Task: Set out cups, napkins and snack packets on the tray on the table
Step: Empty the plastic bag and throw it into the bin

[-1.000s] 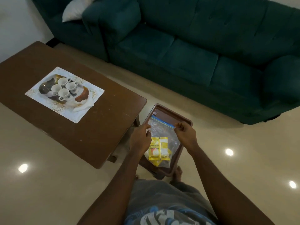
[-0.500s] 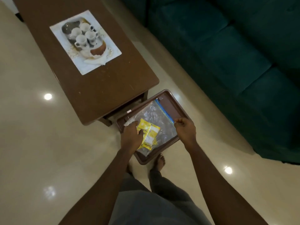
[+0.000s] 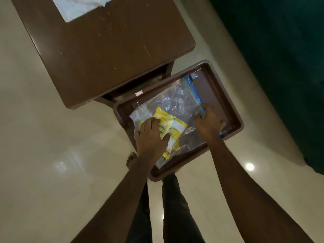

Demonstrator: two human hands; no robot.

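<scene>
A brown plastic tray (image 3: pixel 233 111) sits low beside the table's near end, over the floor. Inside it lies a clear zip bag (image 3: pixel 177 100) with a blue seal strip, holding yellow snack packets (image 3: pixel 172 126). My left hand (image 3: pixel 151 137) presses down on the packets through the bag, fingers spread over them. At the bag's blue sealed edge, my right hand (image 3: pixel 209 124) pinches the plastic. The cups and napkins are out of view.
The brown wooden table (image 3: pixel 108 50) fills the upper left, with a corner of a white placemat (image 3: pixel 77 7) at its top edge. A dark green sofa (image 3: pixel 280 58) runs along the right. Glossy cream floor surrounds my legs and a bare foot (image 3: pixel 131 159).
The view has dropped closer over the tray, so the cups on the placemat have left the frame. The bag now lies flat in the tray, with both hands lower on it.
</scene>
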